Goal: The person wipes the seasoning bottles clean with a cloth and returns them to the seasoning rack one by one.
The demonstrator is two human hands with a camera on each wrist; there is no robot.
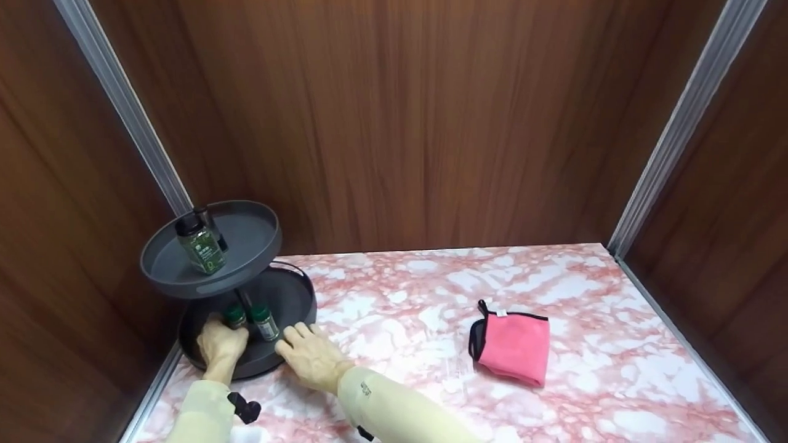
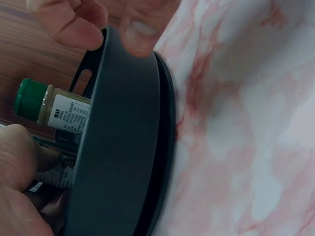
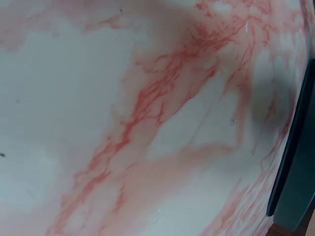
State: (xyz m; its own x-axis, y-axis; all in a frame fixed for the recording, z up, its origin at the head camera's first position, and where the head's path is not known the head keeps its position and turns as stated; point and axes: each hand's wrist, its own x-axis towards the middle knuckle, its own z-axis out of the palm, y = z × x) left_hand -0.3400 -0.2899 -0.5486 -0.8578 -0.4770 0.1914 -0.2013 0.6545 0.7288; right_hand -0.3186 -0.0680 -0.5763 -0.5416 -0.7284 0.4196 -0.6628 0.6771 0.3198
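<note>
A dark grey two-tier round tray (image 1: pixel 271 363) stands at the left corner of the table. My left hand (image 1: pixel 221 341) reaches into its lower tier and holds a green-capped spice jar (image 1: pixel 235 315), mostly covered by the fingers in the left wrist view. Beside it stands a second green-capped spice jar (image 2: pixel 69 110) with a white label. My right hand (image 1: pixel 311 357) is at the lower tier's right rim, thumb (image 2: pixel 140 37) against the outer wall and fingers over the edge. On the upper tier are a black-capped jar of green flakes (image 1: pixel 204 251) and a slim dark bottle (image 1: pixel 212 227).
A folded pink cloth pouch (image 1: pixel 514 347) with black trim and a loop lies on the right part of the marbled table (image 1: pixel 400 295). Brown wood-grain panels (image 1: pixel 400 123) enclose the back and both sides. The upper tier overhangs part of the lower one.
</note>
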